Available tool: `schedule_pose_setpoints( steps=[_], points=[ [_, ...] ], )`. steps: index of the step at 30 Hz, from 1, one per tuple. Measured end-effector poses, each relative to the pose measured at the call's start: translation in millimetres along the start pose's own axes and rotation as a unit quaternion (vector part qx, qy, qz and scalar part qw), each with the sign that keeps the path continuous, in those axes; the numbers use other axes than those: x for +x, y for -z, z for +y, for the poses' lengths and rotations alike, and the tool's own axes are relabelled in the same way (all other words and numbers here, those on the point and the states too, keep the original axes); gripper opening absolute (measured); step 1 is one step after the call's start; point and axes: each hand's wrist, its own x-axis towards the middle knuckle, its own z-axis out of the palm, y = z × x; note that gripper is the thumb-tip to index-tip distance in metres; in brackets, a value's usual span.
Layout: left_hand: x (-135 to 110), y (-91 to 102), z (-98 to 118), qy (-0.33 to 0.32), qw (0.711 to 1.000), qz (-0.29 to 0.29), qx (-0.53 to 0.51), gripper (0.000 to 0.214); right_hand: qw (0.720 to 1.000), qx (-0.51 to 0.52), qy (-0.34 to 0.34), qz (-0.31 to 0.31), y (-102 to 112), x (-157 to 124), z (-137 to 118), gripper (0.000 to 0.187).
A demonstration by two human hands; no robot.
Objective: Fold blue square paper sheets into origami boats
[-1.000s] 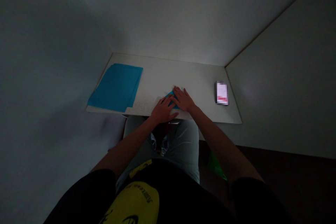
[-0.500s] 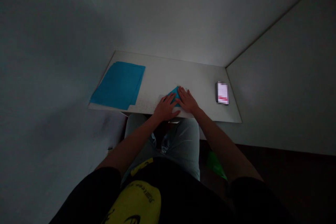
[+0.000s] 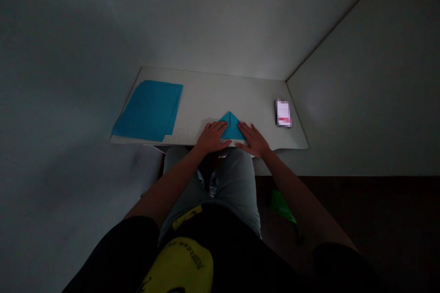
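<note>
A piece of blue paper (image 3: 232, 129), folded to a triangle with its point away from me and a seam down the middle, lies near the table's front edge. My left hand (image 3: 212, 137) rests flat over the paper's left side, fingers stretched out and hiding that corner. On the other side, my right hand (image 3: 253, 139) lies with its fingers spread, the fingertips touching the paper's right edge. Both thumbs point inward along the near edge of the paper.
Several blue sheets (image 3: 149, 110) lie in a loose stack at the left of the white table (image 3: 202, 96). A phone (image 3: 283, 113) with a lit, blurred screen is at the right end. Walls border the back and right. A green thing (image 3: 282, 206) is on the dark floor.
My right hand has slid off the middle of the folded paper to its right edge, uncovering the seam and point. My left hand stays on the left side. The view has shifted slightly.
</note>
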Motion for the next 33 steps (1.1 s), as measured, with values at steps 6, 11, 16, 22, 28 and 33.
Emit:
schedule_pose_setpoints(
  steps=[6, 11, 16, 22, 28, 33],
  points=[
    [-1, 0.4, -1, 0.0, 1.0, 0.005, 0.001, 0.061, 0.999, 0.022, 0.011, 0.039, 0, 0, 4, 0.087],
    [-3, 3.4, -1, -0.016, 1.0, -0.001, -0.004, 0.076, 0.998, 0.029, 0.012, 0.059, -1, -1, 3, 0.084],
    [-5, 2.7, -3, -0.033, 0.999, -0.015, -0.013, 0.075, 0.997, 0.027, 0.018, 0.065, -2, -1, 2, 0.089],
    [-6, 1.5, -8, -0.033, 0.999, -0.008, -0.018, 0.071, 0.997, 0.042, 0.02, 0.069, -3, -1, 3, 0.083],
    [-8, 1.4, -11, -0.055, 0.997, -0.024, -0.043, 0.072, 0.996, 0.053, 0.018, 0.071, -5, -2, 5, 0.09],
    [-11, 5.7, -12, -0.043, 0.995, -0.053, -0.068, 0.058, 0.995, 0.066, 0.011, 0.068, -3, -2, 6, 0.084]
  ],
)
